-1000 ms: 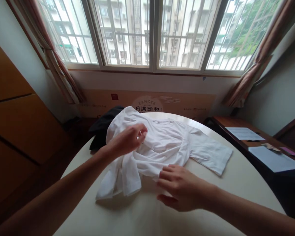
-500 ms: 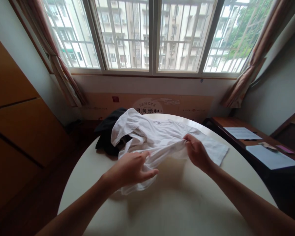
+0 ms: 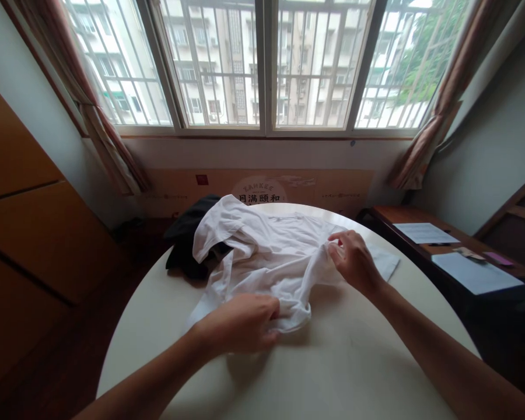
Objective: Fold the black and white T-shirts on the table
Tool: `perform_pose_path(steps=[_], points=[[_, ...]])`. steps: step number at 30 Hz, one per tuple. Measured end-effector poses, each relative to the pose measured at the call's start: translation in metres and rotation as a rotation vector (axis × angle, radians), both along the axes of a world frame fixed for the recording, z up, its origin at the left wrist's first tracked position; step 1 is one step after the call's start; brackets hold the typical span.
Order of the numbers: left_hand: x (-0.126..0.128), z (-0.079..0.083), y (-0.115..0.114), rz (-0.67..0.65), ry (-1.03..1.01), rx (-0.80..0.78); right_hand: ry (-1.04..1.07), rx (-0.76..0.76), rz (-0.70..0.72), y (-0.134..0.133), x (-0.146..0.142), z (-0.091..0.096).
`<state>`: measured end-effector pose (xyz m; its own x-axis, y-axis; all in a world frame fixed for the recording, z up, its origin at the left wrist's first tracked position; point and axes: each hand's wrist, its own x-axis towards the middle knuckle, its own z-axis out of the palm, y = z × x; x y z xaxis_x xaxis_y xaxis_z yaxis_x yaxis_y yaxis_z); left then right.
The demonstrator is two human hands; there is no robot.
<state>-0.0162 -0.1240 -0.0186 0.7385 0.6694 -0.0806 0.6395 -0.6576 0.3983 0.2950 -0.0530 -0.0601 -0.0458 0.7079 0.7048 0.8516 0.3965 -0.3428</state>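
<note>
A rumpled white T-shirt (image 3: 284,251) lies spread over the round white table (image 3: 332,361), one sleeve toward the far left. My left hand (image 3: 247,321) is closed on its near edge, fingers curled into the cloth and partly hidden. At the shirt's right side, my right hand (image 3: 356,262) holds a raised fold in a loose pinch between thumb and fingertips. Part of a black garment (image 3: 188,233) shows beneath the T-shirt's left sleeve; the shirt covers the rest.
On the right stands a low brown wooden table (image 3: 382,216) with paper sheets (image 3: 476,272) and small items. A long printed box panel (image 3: 332,181) is behind the table, under the barred window (image 3: 262,131). An orange-brown cabinet (image 3: 21,233) is at left.
My left hand has closed on the near edge and shifted slightly right and down. The cloth stretched between my hands has slackened into folds. My right hand has loosened its fingers.
</note>
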Motion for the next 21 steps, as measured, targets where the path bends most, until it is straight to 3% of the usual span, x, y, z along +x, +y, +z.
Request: perform_pose_path(steps=[4, 7, 9, 13, 18, 21], points=[[0.008, 0.003, -0.003, 0.038, -0.142, -0.079, 0.029, -0.013, 0.253, -0.033, -0.024, 0.021], [0.010, 0.013, -0.007, 0.090, -0.449, -0.315, 0.056, -0.166, 0.592, -0.062, -0.042, 0.036], [0.010, 0.019, -0.011, 0.102, -0.617, -0.488, 0.005, -0.286, 0.709, -0.077, -0.052, 0.043], [0.009, 0.027, -0.016, 0.075, -0.693, -0.717, -0.060, -0.397, 0.604, -0.089, -0.057, 0.052], [0.004, 0.035, -0.015, 0.101, -0.690, -0.874, -0.061, -0.186, 0.511, -0.105, -0.038, 0.074], [-0.001, 0.041, -0.017, 0.037, -0.619, -0.979, -0.112, -0.212, 0.468, -0.126, -0.019, 0.088]])
